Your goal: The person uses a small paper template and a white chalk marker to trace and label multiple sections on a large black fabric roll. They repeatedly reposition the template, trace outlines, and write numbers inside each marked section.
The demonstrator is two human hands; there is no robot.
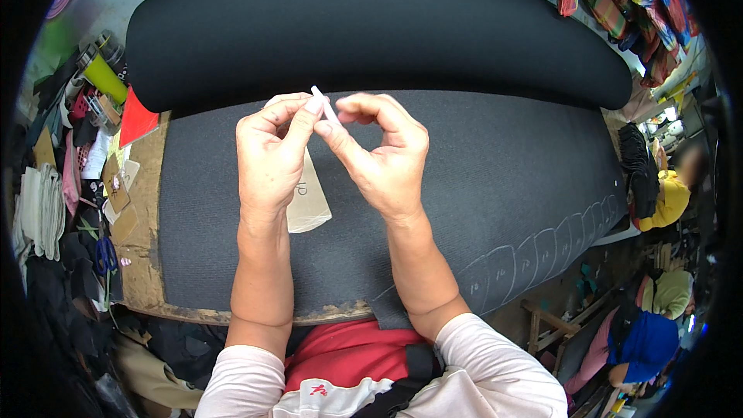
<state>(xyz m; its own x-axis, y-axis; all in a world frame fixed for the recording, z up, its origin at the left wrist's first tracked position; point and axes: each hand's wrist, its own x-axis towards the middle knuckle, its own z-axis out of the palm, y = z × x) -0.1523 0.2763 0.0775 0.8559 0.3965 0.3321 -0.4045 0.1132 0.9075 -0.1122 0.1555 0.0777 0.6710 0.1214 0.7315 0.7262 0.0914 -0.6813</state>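
Above the dark grey fabric [480, 162] on the table, both my hands are raised close together around a thin white chalk stick [330, 112]. My left hand [267, 155] pinches its upper end between thumb and fingers. The thumb and curled fingers of my right hand [396, 159] close around the lower end. Beneath my hands lies a beige cardboard template [311, 205] with a handwritten mark, partly hidden by my left hand and wrist. Along the fabric's near right edge runs a row of white chalk outlines [526, 251].
A large black fabric roll [371, 27] lies across the table's far side. At the left are a red triangular piece [138, 118], blue-handled scissors [106, 255], card pieces and cloth scraps. Colourful bags hang at the upper right. Other people, one in yellow [667, 201], sit at the right.
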